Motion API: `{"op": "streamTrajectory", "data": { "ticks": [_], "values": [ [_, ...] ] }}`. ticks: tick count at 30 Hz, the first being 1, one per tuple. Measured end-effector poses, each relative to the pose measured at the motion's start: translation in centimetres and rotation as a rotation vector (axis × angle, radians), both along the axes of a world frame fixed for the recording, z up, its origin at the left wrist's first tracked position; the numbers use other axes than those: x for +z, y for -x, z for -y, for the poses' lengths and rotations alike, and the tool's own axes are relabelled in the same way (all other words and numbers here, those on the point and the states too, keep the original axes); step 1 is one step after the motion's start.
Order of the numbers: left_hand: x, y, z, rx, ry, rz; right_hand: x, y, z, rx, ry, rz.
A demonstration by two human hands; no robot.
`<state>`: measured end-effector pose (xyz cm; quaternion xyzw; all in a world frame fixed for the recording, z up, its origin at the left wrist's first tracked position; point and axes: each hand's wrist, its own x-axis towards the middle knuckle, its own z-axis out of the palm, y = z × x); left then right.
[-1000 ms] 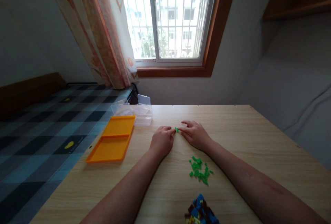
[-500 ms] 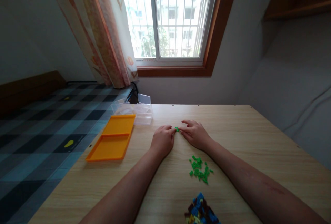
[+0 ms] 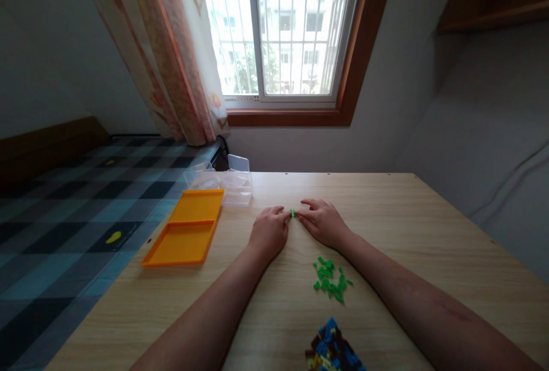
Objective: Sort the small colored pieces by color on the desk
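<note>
Pointing: green piece (image 3: 293, 213), long axis too small to tell
Grip: my left hand (image 3: 269, 234) and right hand (image 3: 322, 224) touch it; I can't tell how closed

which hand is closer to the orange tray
Left. The left hand is to the right of the orange tray, with a gap between; the right hand is farther right, beyond the left hand.
</note>
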<state>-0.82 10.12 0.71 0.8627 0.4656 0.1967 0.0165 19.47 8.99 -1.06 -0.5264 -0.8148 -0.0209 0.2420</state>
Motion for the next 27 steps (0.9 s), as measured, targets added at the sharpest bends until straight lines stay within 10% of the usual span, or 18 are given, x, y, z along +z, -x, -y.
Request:
{"op": "streamTrajectory", "data": {
  "ticks": [27],
  "values": [
    [-0.12, -0.28, 0.04, 0.03, 0.007, -0.02, 0.32, 0.04, 0.24, -0.028, 0.02, 0.014]
  ]
}}
